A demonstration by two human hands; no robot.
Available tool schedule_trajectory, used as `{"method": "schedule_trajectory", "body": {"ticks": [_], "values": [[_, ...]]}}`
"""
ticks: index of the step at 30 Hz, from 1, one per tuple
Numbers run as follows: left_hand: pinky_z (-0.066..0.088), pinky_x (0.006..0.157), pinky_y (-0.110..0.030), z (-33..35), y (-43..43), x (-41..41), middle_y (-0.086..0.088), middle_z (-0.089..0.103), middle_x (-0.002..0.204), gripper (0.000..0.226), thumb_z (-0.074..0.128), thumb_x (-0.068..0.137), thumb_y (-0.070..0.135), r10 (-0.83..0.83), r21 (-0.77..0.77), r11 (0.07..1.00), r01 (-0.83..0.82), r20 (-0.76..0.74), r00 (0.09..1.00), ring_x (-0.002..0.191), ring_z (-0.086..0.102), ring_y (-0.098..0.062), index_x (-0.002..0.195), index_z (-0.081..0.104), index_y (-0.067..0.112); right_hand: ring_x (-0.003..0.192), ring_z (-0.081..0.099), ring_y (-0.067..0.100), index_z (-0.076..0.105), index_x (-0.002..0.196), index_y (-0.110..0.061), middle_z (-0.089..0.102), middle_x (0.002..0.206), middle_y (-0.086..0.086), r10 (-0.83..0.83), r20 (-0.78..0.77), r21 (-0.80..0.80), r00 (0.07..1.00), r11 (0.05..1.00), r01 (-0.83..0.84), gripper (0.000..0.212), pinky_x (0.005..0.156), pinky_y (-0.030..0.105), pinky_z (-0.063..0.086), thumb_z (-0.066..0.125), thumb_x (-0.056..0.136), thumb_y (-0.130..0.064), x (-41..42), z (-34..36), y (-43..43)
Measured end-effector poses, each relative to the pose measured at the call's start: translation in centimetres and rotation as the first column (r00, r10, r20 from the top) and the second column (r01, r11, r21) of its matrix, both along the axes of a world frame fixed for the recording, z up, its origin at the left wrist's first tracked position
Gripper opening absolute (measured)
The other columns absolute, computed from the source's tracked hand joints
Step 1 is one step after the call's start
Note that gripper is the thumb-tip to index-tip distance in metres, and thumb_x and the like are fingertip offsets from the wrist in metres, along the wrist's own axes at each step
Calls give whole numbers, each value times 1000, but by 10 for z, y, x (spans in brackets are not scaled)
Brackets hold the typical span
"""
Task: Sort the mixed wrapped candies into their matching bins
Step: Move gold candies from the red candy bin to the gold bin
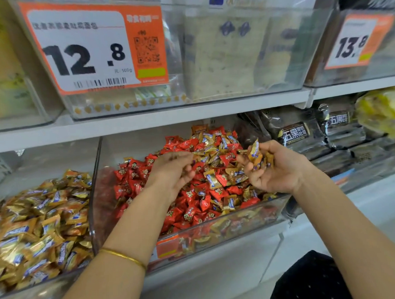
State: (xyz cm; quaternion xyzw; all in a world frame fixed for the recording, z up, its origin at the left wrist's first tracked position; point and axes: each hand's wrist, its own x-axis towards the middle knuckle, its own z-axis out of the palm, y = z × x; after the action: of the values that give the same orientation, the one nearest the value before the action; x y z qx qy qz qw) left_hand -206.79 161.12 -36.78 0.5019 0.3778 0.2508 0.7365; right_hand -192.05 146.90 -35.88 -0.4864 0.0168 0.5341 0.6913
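Note:
A clear middle bin (97,193) holds red wrapped candies (189,207) mixed with gold wrapped candies (212,179). The bin on its left (40,286) is filled with only gold candies (38,233). My right hand (275,169) hovers palm-up over the right part of the middle bin and cups several gold candies (256,154) in its curled fingers. My left hand (172,170) is over the pile's middle, fingers bent down toward the candies; whether it pinches one is hidden by blur.
Dark wrapped packs (303,132) fill the bin to the right. The shelf above carries clear bins with orange price tags (94,47) reading 12.8 and 13.8. A white shelf edge (146,122) overhangs the candy bins.

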Motion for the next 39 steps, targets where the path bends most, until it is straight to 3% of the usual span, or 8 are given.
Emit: {"method": "schedule_trajectory", "body": {"ticks": [4,8,12,15,21,25,31,39], "values": [[44,84,-25,-2,-2,8,10,60,94,9,66,86,17,-131,536,805,255,-259,957,83,55,-5,94,65,18,57,51,12,56,73,-15,63,75,2,-17,139,-61,990,998,25,32,38,14,36,58,88,-43,0,0,1],[34,90,-22,-18,-8,23,-3,52,125,37,72,80,25,-155,684,456,570,-570,807,118,47,-17,113,61,14,61,49,14,56,72,-17,58,79,4,-34,500,-90,865,992,91,17,38,17,37,66,83,-10,-2,-5,11],[38,86,-29,-22,-7,25,-9,52,117,27,75,77,22,-62,701,334,630,-651,757,113,45,-21,92,55,13,66,47,2,66,81,-11,55,76,-9,224,931,-284,287,941,187,11,58,20,41,63,82,-1,1,-12,21],[40,71,-27,-18,-3,21,-4,56,102,26,72,79,17,-105,696,394,600,-614,782,93,50,-19,79,47,16,80,55,7,69,91,-10,63,91,-4,464,885,-464,37,873,148,12,76,22,40,72,80,-10,5,-19,30],[39,55,-13,-2,13,19,4,56,98,12,56,91,15,-54,759,529,379,-416,908,66,53,-3,103,54,16,130,43,21,55,129,-14,46,141,4,688,724,-689,-55,725,-1,54,100,25,35,75,79,-19,4,-14,27],[33,94,-21,-12,22,41,-3,55,122,15,51,94,14,1,833,319,453,-478,878,117,49,-16,102,64,16,125,46,22,51,134,-14,49,137,4,756,616,-764,-223,642,66,59,102,28,38,74,80,-24,3,-16,33],[19,113,-26,-28,37,66,-1,33,148,52,49,95,9,0,797,128,590,-595,803,136,30,-19,143,36,22,102,56,24,63,113,-14,60,111,4,722,621,-726,-304,677,125,32,88,36,49,69,84,-25,8,-30,40],[43,97,-39,-30,41,72,-3,36,138,44,50,95,16,192,573,-63,817,-797,573,117,43,-26,137,41,22,77,50,13,69,84,-13,56,83,0,552,822,-550,-139,833,54,9,66,21,40,71,83,-21,12,-24,32]]}}
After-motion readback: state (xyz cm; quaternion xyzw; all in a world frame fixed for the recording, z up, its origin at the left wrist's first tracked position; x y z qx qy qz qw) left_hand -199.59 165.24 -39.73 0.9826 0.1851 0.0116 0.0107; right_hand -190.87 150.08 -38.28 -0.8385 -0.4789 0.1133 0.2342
